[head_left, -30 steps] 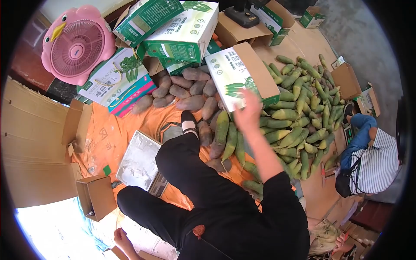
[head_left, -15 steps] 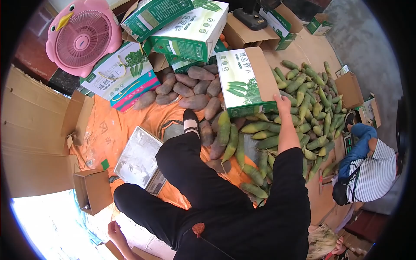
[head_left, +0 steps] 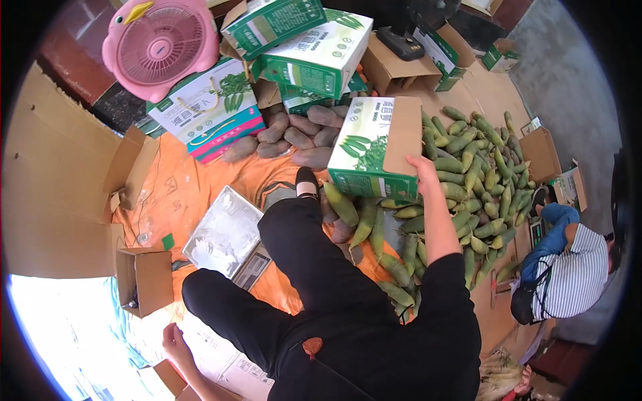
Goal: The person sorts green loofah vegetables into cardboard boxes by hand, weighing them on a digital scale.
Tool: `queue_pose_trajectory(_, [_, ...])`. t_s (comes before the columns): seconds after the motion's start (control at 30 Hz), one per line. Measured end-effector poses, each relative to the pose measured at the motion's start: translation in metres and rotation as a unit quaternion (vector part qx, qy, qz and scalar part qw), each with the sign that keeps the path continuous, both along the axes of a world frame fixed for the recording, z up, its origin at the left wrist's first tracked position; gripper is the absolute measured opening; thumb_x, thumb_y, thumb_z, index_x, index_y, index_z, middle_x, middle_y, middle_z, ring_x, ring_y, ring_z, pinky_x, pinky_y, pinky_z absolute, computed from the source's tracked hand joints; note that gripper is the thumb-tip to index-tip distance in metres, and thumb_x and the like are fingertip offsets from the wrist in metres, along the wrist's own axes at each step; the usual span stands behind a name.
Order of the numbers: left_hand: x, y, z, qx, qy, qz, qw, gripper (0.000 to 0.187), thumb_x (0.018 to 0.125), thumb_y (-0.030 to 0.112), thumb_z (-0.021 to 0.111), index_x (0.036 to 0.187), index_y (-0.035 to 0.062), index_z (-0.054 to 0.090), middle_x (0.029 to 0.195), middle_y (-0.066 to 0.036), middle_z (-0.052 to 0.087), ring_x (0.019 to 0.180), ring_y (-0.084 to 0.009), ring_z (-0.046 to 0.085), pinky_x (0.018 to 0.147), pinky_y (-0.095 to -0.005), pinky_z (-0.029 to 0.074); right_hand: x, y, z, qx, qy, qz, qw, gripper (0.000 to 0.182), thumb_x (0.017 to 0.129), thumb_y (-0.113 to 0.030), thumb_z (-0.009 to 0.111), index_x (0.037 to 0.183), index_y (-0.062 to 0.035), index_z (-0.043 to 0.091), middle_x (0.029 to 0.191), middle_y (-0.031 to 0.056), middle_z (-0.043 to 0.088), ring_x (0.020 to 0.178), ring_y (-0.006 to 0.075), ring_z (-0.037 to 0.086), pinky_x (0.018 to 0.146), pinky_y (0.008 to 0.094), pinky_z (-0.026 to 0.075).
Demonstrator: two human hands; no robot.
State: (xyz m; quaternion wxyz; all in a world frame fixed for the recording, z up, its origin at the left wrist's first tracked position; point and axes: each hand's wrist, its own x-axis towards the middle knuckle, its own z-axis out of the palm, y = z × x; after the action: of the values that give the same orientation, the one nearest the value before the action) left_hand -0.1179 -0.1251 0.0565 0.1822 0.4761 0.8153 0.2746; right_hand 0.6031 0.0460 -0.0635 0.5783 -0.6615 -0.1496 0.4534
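Observation:
My right hand (head_left: 422, 174) grips the near edge of a white and green carton (head_left: 361, 150) by its brown cardboard flap. The carton, printed with green radishes, is tilted over the edge of a heap of green radishes (head_left: 471, 174). Several larger green radishes (head_left: 366, 224) lie just below it, by my foot. My left hand (head_left: 175, 342) hangs low at the left, away from the goods, fingers loosely curled with nothing visible in them. Between it and the carton sits a flat scale (head_left: 224, 230) with a worn metal plate.
Dark reddish-brown roots (head_left: 311, 137) lie beyond my foot on an orange sheet (head_left: 160, 194). Stacked cartons (head_left: 314, 57) and a pink fan (head_left: 160, 50) stand behind them. Another person (head_left: 568, 267) in a striped shirt sits at the right. A small brown box (head_left: 150, 284) stands at left.
My right hand has brought the carton to the left and slightly closer to me, and the carton has turned. The whole view has shifted a little. My left hand stays low at the left.

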Motion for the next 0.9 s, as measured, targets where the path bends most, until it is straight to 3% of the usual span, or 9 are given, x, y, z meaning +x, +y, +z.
queue_pose_trajectory(0.27, [-0.001,0.007,0.013,0.063,-0.028,-0.004,0.998,0.016,0.089,0.006,0.055,0.099,-0.0028,0.064,0.087,-0.009,0.065,0.078,-0.0150,0.061,0.072,-0.0277,0.049,-0.018,-0.049,0.096,0.071,-0.116,-0.005,0.991,0.033,0.080,-0.011,0.069,0.109,0.0036,0.062,0.101,0.0088,0.067,0.090,0.0177,0.062,0.084,0.0299,0.047])
queue_pose_trajectory(0.33, [0.008,0.013,0.025,0.073,-0.012,-0.011,0.997,0.014,0.088,0.004,0.056,0.097,-0.0026,0.064,0.087,-0.009,0.065,0.077,-0.0151,0.062,0.072,-0.0276,0.050,-0.026,-0.059,0.122,0.073,-0.150,-0.048,0.985,0.030,0.082,-0.011,0.067,0.108,0.0041,0.062,0.102,0.0085,0.067,0.091,0.0166,0.062,0.084,0.0287,0.047])
queue_pose_trajectory(0.4, [0.016,0.019,0.031,0.097,-0.022,-0.025,0.995,0.013,0.090,0.004,0.055,0.097,-0.0017,0.064,0.087,-0.007,0.064,0.077,-0.0116,0.061,0.073,-0.0250,0.050,-0.048,-0.071,0.158,0.104,-0.169,-0.023,0.980,0.029,0.084,-0.010,0.066,0.109,0.0042,0.062,0.103,0.0080,0.067,0.092,0.0151,0.061,0.084,0.0276,0.046])
queue_pose_trajectory(0.6, [0.052,0.036,0.067,0.157,-0.012,-0.069,0.985,0.011,0.086,0.002,0.058,0.094,-0.0024,0.064,0.083,-0.010,0.063,0.076,-0.0177,0.060,0.070,-0.0285,0.047,-0.121,-0.086,0.239,0.221,-0.288,0.044,0.931,0.024,0.091,-0.008,0.059,0.112,0.0039,0.062,0.101,0.0032,0.065,0.091,0.0088,0.057,0.084,0.0236,0.044])
queue_pose_trajectory(0.67, [0.063,0.040,0.077,0.192,0.012,-0.102,0.976,0.009,0.085,0.002,0.060,0.092,-0.0021,0.064,0.082,-0.010,0.062,0.074,-0.0198,0.060,0.069,-0.0294,0.047,-0.143,-0.085,0.260,0.272,-0.433,0.079,0.856,0.024,0.090,-0.006,0.060,0.110,0.0052,0.061,0.099,0.0027,0.065,0.088,0.0088,0.057,0.082,0.0232,0.044])
queue_pose_trajectory(0.7, [0.067,0.041,0.081,0.191,0.010,-0.105,0.976,0.009,0.085,0.002,0.060,0.092,-0.0021,0.064,0.082,-0.010,0.062,0.074,-0.0198,0.060,0.069,-0.0294,0.047,-0.155,-0.082,0.269,0.270,-0.434,0.077,0.856,0.024,0.090,-0.006,0.060,0.110,0.0052,0.061,0.099,0.0027,0.065,0.088,0.0088,0.057,0.082,0.0232,0.044])
queue_pose_trajectory(0.77, [0.075,0.044,0.087,0.216,0.014,-0.125,0.968,0.009,0.084,0.000,0.061,0.092,-0.0010,0.064,0.082,-0.011,0.062,0.074,-0.0217,0.059,0.067,-0.0302,0.046,-0.179,-0.071,0.285,0.329,-0.511,0.132,0.783,0.021,0.087,-0.003,0.062,0.105,0.0062,0.061,0.092,0.0042,0.064,0.083,0.0101,0.058,0.076,0.0238,0.045])
queue_pose_trajectory(0.9, [0.097,0.049,0.104,0.253,0.046,-0.172,0.951,0.011,0.084,0.000,0.061,0.094,-0.0008,0.064,0.083,-0.012,0.062,0.075,-0.0240,0.060,0.069,-0.0308,0.047,-0.224,-0.027,0.294,0.383,-0.554,0.214,0.708,0.014,0.079,0.000,0.066,0.092,0.0044,0.063,0.078,0.0143,0.060,0.071,0.0252,0.058,0.064,0.0302,0.046])
